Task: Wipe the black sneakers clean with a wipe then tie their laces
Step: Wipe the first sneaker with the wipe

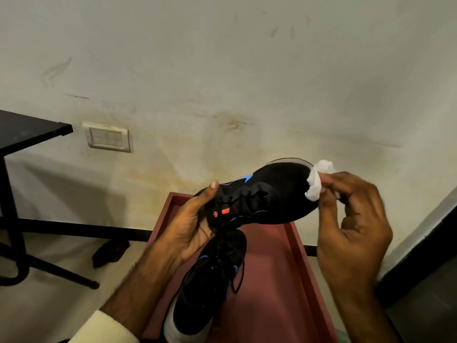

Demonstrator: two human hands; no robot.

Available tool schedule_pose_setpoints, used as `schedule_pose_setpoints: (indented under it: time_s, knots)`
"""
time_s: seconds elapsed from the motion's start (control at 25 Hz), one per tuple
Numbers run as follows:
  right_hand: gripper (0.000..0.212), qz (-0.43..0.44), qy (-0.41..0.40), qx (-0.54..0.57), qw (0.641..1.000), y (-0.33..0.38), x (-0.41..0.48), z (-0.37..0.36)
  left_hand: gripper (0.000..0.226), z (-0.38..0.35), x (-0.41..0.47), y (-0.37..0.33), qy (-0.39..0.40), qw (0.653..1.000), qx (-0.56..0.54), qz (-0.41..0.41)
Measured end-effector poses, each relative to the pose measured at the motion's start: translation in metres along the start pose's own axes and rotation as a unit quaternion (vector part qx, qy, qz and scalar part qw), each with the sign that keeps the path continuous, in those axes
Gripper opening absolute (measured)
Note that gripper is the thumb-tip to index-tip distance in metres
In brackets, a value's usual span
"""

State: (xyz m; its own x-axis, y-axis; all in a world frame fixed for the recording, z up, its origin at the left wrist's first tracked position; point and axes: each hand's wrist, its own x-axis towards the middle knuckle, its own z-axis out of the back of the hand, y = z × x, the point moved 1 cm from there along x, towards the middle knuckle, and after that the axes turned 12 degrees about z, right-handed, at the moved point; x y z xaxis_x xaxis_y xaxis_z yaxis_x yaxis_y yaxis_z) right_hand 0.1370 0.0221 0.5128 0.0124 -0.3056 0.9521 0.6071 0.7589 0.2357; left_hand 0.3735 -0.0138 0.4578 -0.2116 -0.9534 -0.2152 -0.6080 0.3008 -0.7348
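Sneaker (277, 196) lying left-to-right, toe (294, 174) pointing right, wipe (317, 179) touching toe

Stained cream wall (222, 70) — switch plate (107, 137), black table (27, 129).

dim warm light | soft focus | wide-angle bending at edges

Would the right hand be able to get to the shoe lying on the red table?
Probably yes. The lower shoe lies on the red table, and nothing stands between its right side and the right hand. That hand pinches the wipe, though, and the held shoe hangs just above.
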Motion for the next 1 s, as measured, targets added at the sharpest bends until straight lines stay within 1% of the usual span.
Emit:
schedule_pose_setpoints:
  time_s: [0.04, 0.08, 0.16, 0.2, 0.28, 0.32, 0.4, 0.52, 0.56, 0.64, 0.68, 0.72, 0.76, 0.8, 0.88, 0.92, 0.96, 1.0]
  knots:
    - [0.021, -0.012, 0.017, 0.002, 1.0, -0.007, 0.012, 0.005, 0.038, -0.001, -0.001, 0.001, 0.013, 1.0, 0.006, -0.006]
    - [0.021, -0.023, 0.041, 0.007, 0.999, -0.014, 0.021, 0.009, 0.036, -0.001, 0.0, 0.002, 0.01, 1.0, 0.012, -0.017]
    - [0.02, -0.039, 0.076, 0.028, 0.996, -0.025, 0.03, 0.008, 0.038, 0.0, 0.004, 0.004, -0.015, 0.999, 0.006, -0.032]
    - [0.02, -0.039, 0.079, 0.031, 0.996, -0.028, 0.03, 0.004, 0.038, 0.001, 0.005, 0.004, -0.025, 0.999, -0.009, -0.03]
    - [0.02, -0.029, 0.069, 0.022, 0.997, -0.028, 0.023, -0.01, 0.03, 0.002, 0.006, 0.005, -0.029, 0.998, -0.061, -0.006]
    - [0.021, -0.026, 0.067, 0.018, 0.997, -0.026, 0.018, -0.017, 0.026, 0.002, 0.006, 0.008, -0.017, 0.995, -0.095, 0.015]
    - [0.022, -0.029, 0.071, 0.017, 0.997, -0.021, 0.005, -0.028, 0.025, -0.001, 0.006, 0.014, 0.015, 0.985, -0.163, 0.056]
    - [0.022, -0.052, 0.069, 0.026, 0.996, -0.018, -0.008, -0.04, 0.024, 0.001, 0.009, 0.02, 0.035, 0.975, -0.205, 0.077]
    - [0.023, -0.058, 0.085, 0.038, 0.994, -0.017, -0.014, -0.043, 0.026, 0.002, 0.009, 0.02, 0.045, 0.971, -0.22, 0.081]
    - [0.024, -0.057, 0.152, 0.055, 0.985, -0.015, -0.033, -0.048, 0.051, 0.005, 0.009, 0.019, 0.077, 0.961, -0.253, 0.085]
    - [0.023, -0.05, 0.184, 0.055, 0.98, -0.013, -0.042, -0.05, 0.056, 0.006, 0.009, 0.018, 0.093, 0.956, -0.264, 0.087]
    - [0.022, -0.041, 0.196, 0.051, 0.978, -0.01, -0.046, -0.05, 0.051, 0.007, 0.009, 0.017, 0.096, 0.955, -0.266, 0.086]
    - [0.021, -0.039, 0.18, 0.049, 0.982, -0.009, -0.045, -0.049, 0.041, 0.007, 0.009, 0.017, 0.092, 0.956, -0.264, 0.086]
    - [0.021, -0.043, 0.144, 0.046, 0.988, -0.009, -0.039, -0.047, 0.034, 0.005, 0.01, 0.017, 0.087, 0.957, -0.263, 0.087]
    - [0.021, -0.043, 0.067, 0.021, 0.997, -0.007, -0.02, -0.041, 0.033, 0.004, 0.012, 0.024, 0.07, 0.957, -0.265, 0.092]
    - [0.022, -0.04, 0.046, 0.006, 0.998, -0.006, -0.014, -0.04, 0.034, 0.002, 0.012, 0.028, 0.063, 0.958, -0.263, 0.094]
    - [0.023, -0.036, 0.042, -0.005, 0.998, -0.006, -0.014, -0.042, 0.035, 0.0, 0.011, 0.031, 0.064, 0.958, -0.261, 0.096]
    - [0.023, -0.038, 0.055, -0.007, 0.998, -0.007, -0.019, -0.045, 0.036, -0.003, 0.009, 0.033, 0.067, 0.958, -0.26, 0.099]
